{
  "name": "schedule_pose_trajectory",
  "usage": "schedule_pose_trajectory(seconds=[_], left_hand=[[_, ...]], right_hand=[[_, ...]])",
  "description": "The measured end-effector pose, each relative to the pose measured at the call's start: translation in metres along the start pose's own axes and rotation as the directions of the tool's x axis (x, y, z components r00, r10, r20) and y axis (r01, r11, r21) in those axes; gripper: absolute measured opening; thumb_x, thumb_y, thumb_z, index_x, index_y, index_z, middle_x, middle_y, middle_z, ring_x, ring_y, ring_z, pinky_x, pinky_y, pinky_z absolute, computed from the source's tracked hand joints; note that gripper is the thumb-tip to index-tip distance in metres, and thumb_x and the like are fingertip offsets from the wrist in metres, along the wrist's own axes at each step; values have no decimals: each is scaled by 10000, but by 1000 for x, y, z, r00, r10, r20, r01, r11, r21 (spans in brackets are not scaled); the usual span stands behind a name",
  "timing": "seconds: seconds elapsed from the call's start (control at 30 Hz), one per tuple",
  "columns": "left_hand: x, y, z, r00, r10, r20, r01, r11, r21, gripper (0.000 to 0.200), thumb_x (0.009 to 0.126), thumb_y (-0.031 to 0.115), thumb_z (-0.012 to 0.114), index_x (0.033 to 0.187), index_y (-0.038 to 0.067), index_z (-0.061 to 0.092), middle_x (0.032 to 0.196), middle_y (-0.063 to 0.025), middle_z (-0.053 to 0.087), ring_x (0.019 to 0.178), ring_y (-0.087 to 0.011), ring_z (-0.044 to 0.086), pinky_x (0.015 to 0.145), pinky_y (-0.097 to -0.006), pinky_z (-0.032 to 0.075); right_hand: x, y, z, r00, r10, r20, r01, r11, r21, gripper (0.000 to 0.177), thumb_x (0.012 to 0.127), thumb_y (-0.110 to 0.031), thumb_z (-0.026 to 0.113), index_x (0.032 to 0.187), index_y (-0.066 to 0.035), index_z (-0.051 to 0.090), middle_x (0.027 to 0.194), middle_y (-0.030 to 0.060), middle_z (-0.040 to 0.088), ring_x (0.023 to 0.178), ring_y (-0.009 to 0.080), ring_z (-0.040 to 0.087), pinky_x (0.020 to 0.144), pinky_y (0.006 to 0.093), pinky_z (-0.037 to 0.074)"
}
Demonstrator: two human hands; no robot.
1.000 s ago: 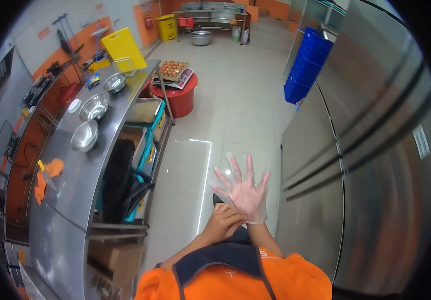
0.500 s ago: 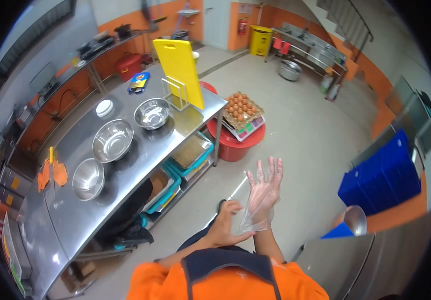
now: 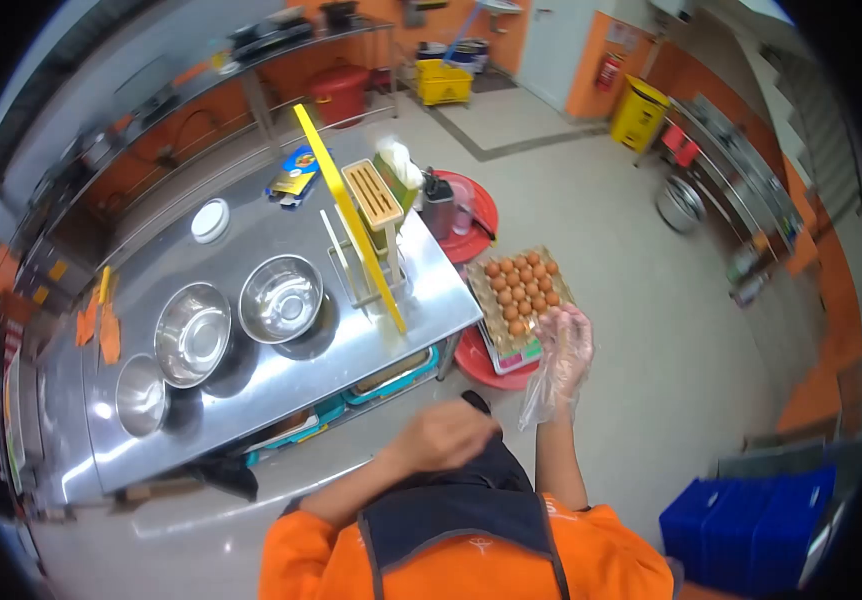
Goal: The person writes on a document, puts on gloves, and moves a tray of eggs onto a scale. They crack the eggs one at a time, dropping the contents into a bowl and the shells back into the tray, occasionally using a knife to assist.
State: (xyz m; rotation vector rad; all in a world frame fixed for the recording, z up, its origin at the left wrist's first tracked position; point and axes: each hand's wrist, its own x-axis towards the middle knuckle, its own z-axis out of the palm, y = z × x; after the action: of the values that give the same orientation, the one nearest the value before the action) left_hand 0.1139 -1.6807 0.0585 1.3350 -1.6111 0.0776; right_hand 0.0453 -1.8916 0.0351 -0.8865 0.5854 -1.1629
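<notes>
My left hand is bare and hangs in front of my apron, its fingers bent and smeared by motion. Whether anything is between them cannot be made out. A loose clear plastic glove covers my right hand, whose fingers are partly bent and apart, with nothing seen in them. The right hand is raised at the near right corner of a tray of brown eggs in the view, overlapping its edge. That tray rests on a scale atop a red tub.
On the steel table stand three metal bowls, a white lid, a yellow board in a rack, and a yellow-handled knife by orange cloths. Blue crates stand at the lower right.
The view has turned and shifted. My left hand has moved away from the glove on my right hand. My right hand's fingers, upright and spread before, are now more bent and near the egg tray.
</notes>
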Motion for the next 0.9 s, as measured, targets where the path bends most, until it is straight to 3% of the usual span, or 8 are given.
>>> schedule_pose_trajectory(seconds=[0.17,0.2,0.37,0.47,0.63,0.77,0.83,0.9], left_hand=[[123,-54,-43,784,-378,-492,551,788,274,199,862,20,610,1052,-34,587,948,-177,628,852,-313,644,755,-366,522],[145,-66,-44,774,-374,-511,570,763,304,199,862,20,610,1052,-34,587,948,-177,628,852,-313,644,755,-366,522],[202,-172,-63,373,-337,-864,769,633,85,344,889,90,580,1188,-61,503,1111,-225,599,990,-329,637,878,-383,506],[212,-225,-87,241,-348,-906,812,584,-9,374,874,103,591,1200,-63,517,1123,-226,615,976,-326,647,862,-382,512],[226,-227,-105,243,-408,-880,926,368,85,322,848,91,634,1138,-44,599,948,-178,690,795,-258,686,746,-354,537],[238,-229,-120,269,-497,-825,917,394,61,160,840,84,676,945,-37,688,752,-137,695,651,-205,676,644,-308,527],[238,-230,-123,373,-467,-802,875,463,138,119,851,71,679,897,-37,703,700,-137,685,608,-191,668,606,-289,516],[245,-223,-128,381,-484,-788,884,440,158,121,862,73,669,908,-33,704,733,-157,688,644,-205,678,628,-312,520]], right_hand=[[118,34,37,920,155,360,-114,984,-134,111,951,-152,639,985,-49,616,811,21,641,718,93,618,671,240,529],[142,31,41,841,381,385,-373,923,-99,124,959,-173,630,955,-50,615,805,18,642,706,77,607,667,229,519],[201,17,82,795,384,469,-315,923,-222,144,966,-191,622,958,-47,615,794,16,633,696,81,602,657,229,512],[225,26,89,741,451,498,-361,892,-271,157,962,-187,625,963,-31,610,789,29,621,670,90,592,626,234,506],[254,59,96,652,489,580,-402,871,-283,166,958,-188,631,976,-24,609,812,43,626,689,100,599,621,230,501],[267,51,150,521,531,669,-279,846,-454,264,942,-242,648,1075,-15,620,901,72,646,761,135,619,684,269,513],[270,17,204,474,159,866,403,835,-374,317,920,-299,655,1122,-54,636,993,84,651,847,211,630,787,342,510],[275,18,246,272,25,962,623,757,-196,356,903,-354,642,1147,-96,643,1079,91,640,927,279,616,865,395,479]])
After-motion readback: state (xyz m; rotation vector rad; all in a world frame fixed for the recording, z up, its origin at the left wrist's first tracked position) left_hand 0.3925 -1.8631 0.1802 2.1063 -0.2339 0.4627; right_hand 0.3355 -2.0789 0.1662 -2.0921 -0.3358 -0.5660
